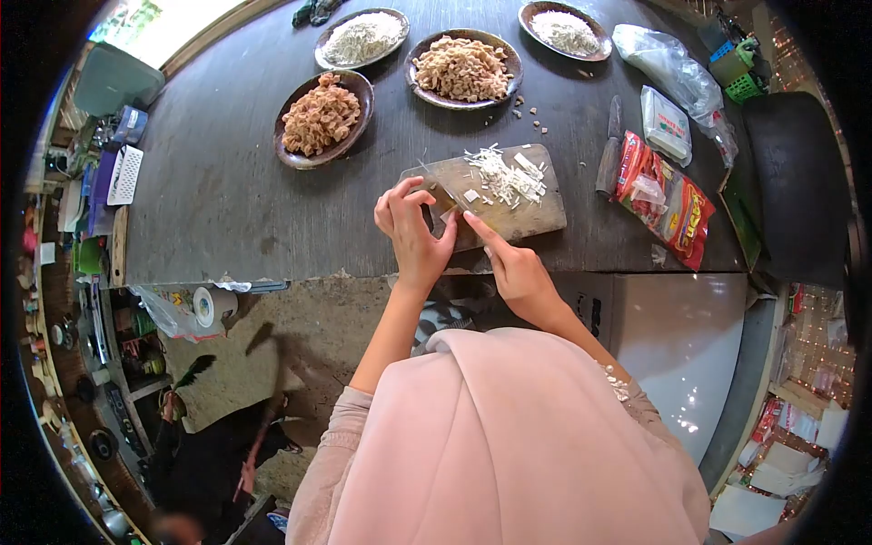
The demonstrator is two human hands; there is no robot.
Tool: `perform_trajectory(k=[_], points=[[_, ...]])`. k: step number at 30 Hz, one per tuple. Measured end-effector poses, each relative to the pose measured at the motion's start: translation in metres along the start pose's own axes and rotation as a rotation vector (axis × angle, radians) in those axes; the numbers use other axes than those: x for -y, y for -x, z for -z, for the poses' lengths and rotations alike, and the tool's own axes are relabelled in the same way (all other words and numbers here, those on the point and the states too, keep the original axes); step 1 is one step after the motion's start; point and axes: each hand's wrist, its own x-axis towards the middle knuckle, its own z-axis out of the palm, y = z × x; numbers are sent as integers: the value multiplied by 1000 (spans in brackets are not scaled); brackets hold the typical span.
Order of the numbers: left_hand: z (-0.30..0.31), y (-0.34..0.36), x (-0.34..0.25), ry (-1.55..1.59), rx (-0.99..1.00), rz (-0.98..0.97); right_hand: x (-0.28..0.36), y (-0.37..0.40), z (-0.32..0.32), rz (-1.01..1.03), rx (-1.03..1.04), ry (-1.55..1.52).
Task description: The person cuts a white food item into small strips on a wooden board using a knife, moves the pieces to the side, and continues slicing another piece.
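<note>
On a wooden cutting board (545,218) lies a heap of thin white sticks (511,182), with a few flat pale pieces among them. My right hand (527,280) is closed round a knife (447,191), its index finger stretched along the back of the blade. The blade rests over the board's left part, pointing away from me. My left hand (413,238) is left of the blade, fingers curled and thumb bent toward them. A small pale piece (447,215) shows by its thumb tip, partly hidden. The knife's handle is covered by my right hand.
Beyond the board stand a bowl of brown pieces (320,116), a plate of light brown chunks (463,71) and two plates of white strips (365,38) (565,34). Right are a dark long tool (610,150), a red packet (668,200) and plastic bags (668,68). Another person (204,463) is lower left.
</note>
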Motion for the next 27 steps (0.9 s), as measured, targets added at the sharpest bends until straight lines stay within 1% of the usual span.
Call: perform_trajectory(k=[5,8,11,16,20,23,27], points=[[1,0,-1,-2,1,0,4,8,1,-42,10,10],[1,0,-1,-6,-1,2,2,1,-1,-53,13,70],[1,0,-2,-7,8,10,0,-2,0,-20,-32,85],[2,0,0,-38,6,-13,6,8,2,2,-8,39],[2,-1,-1,-42,9,-14,0,1,-5,-10,-1,64],[2,-1,-1,-47,6,-25,2,-2,-6,26,-38,81],[1,1,0,-9,9,0,9,5,4,-23,24,38]])
